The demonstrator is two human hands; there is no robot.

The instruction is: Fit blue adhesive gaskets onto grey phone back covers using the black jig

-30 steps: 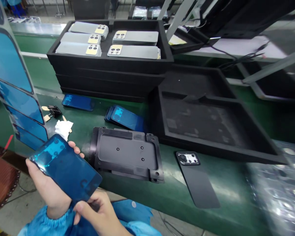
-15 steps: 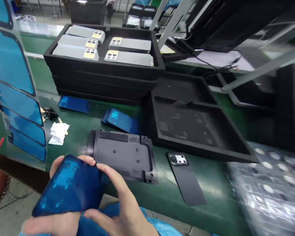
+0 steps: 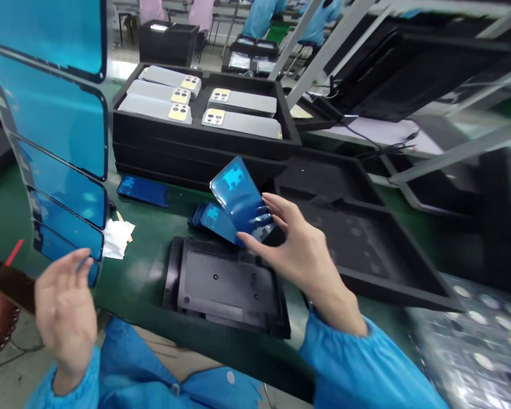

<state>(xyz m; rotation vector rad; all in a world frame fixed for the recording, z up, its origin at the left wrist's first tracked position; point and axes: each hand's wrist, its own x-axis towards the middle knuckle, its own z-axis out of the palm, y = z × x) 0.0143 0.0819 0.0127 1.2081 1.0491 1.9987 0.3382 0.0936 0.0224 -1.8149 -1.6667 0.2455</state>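
Observation:
My right hand (image 3: 300, 250) grips a glossy blue phone-shaped panel (image 3: 238, 190) by its lower right edge, between the thumb and fingers. The panel is tilted above a small stack of similar blue panels (image 3: 217, 221). Below them on the bench lies a black moulded fixture (image 3: 225, 284) with a shallow recess. At the left, my left hand (image 3: 66, 309) is raised, palm up, with its fingers loosely apart and nothing in it. Beside its fingertips hangs a clear sheet carrying several blue film pieces (image 3: 63, 125). Another blue panel (image 3: 142, 190) lies flat farther back.
Stacked black trays (image 3: 204, 133) at the back hold silver phone backs (image 3: 242, 122). An angled black tray (image 3: 366, 244) stands right of the fixture. Crumpled white paper (image 3: 117, 238) lies near the film sheet. Blurred plastic trays (image 3: 472, 341) occupy the right.
My hands have separated. The right one has carried the blue panel up and away over the stack, while the left has let go and moved left. The view has shifted too.

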